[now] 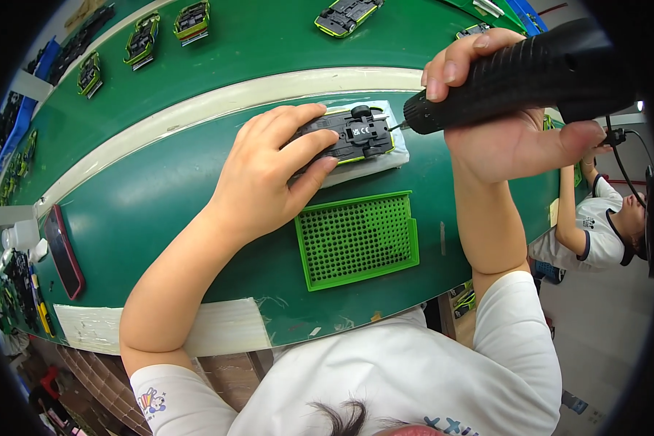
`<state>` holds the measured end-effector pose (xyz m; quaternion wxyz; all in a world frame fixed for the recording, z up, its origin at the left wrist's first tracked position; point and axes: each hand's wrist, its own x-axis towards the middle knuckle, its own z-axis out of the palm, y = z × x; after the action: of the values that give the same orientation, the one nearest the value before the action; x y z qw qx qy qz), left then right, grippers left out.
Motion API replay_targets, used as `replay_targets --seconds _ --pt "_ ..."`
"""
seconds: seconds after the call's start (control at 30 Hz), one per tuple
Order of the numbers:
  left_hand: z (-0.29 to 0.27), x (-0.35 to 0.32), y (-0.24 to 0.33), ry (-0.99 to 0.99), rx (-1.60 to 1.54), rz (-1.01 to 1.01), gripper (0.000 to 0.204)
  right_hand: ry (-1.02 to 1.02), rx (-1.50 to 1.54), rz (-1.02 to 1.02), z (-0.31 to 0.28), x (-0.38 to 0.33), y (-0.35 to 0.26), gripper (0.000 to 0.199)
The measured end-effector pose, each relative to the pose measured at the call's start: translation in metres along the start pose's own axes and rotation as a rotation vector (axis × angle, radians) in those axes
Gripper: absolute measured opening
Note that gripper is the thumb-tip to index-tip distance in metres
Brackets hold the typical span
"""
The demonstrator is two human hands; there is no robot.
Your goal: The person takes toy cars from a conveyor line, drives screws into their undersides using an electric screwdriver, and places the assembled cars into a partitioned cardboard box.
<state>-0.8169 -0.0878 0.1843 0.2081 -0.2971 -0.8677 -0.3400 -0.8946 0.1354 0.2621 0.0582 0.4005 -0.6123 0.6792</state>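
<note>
- Writing: small white symbols and marks sit on the black underside of the toy car; legible as marking, not copied here.
- My white shirt: partly cut-off blue lettering at the chest, cartoon print on the left sleeve with tiny text, too small to read.
- Toy car: wheels up, yellow-green rim, on a pale pad in the middle of the table, its right end toward the driver.
- Left hand: clamped on the car's left part, fingers across the underside, thumb on the near side.
- Right hand: wrapped round a black power screwdriver, bit at the car's right end; can't tell if it touches a screw.
- Hands apart, 1 each side of the car.
- Surface: glossy green table, cream strip along the far side, green band beyond it.
- On the band: 3 upturned cars far left, 1 more far middle.
- Near side: bright green perforated tray just beside the pad; phone with red edge at left; whitish sheet at the near-left edge.
- Room: grey floor, co-worker in white at right.
</note>
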Motion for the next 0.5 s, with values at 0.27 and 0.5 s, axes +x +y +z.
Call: replay_targets --seconds 0.27,0.5 --pt "0.001 0.001 -0.001 -0.014 -0.001 -0.002 0.027 -0.028 0.323 -0.106 -0.004 -0.003 0.021 0.109" --pt "0.001 0.002 -0.001 -0.019 -0.009 -0.003 0.028 0.151 0.56 0.095 0.016 -0.002 0.012 0.105"
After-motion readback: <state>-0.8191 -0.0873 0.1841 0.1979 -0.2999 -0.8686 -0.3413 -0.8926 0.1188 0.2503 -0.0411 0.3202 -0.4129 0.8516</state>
